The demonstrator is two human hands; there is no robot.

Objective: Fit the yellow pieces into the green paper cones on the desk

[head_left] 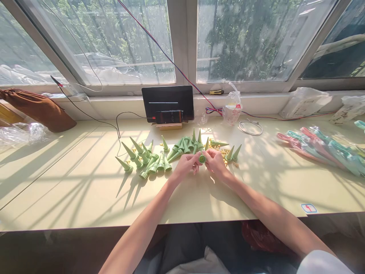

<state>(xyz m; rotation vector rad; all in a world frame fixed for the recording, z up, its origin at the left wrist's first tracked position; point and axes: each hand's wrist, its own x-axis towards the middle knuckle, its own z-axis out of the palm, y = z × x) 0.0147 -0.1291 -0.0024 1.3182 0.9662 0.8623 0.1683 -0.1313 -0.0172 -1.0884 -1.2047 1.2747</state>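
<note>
Between my two hands, a green plastic cone-shaped spike (202,159) is held with its round open end facing me. The fingers of my left hand (188,163) pinch it from the left. From the other side, my right hand (214,161) closes on it too; whether a small part sits in those fingers is hidden. Several similar green spikes (154,164) stand or lie to the left, and more of them (185,144) are heaped just beyond my hands. Small yellow-brown pieces (222,152) lie scattered behind and beside my right hand.
A black tablet (167,101) with a phone (169,117) before it stands at the back. Behind my right hand are a bagged cup (232,110) and a coiled white cable (250,128). Wrapped pink and teal items (322,148) lie right; a brown pouch (40,108) lies left.
</note>
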